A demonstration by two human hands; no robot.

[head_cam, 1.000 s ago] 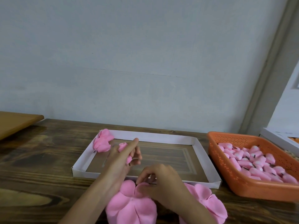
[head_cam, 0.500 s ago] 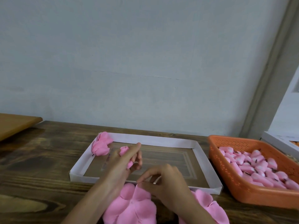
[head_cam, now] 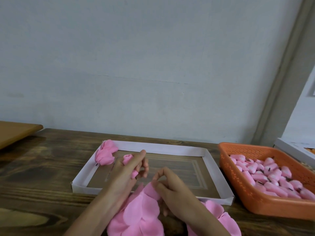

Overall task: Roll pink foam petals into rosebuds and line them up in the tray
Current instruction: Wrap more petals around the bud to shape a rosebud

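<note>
My left hand (head_cam: 127,172) grips a small rolled pink rosebud (head_cam: 128,158), held over the front left of the shallow white tray (head_cam: 209,160). My right hand (head_cam: 170,186) pinches the upper edge of a flat pink foam petal piece (head_cam: 141,212) that lies on the table in front of the tray. A cluster of finished pink rosebuds (head_cam: 105,155) sits in the tray's back left corner. More flat petals (head_cam: 219,215) lie under my right wrist.
An orange plastic basket (head_cam: 238,198) holding several pink foam buds stands to the right of the tray. A white box (head_cam: 293,149) is behind it at the right edge. A lighter wooden board (head_cam: 15,132) lies at the far left. A grey wall runs along the back of the dark wooden table (head_cam: 39,176).
My right hand has lifted the edge of the flat petal piece slightly. The left hand keeps hold of the rosebud, almost unmoved. The camera has tilted a little.
</note>
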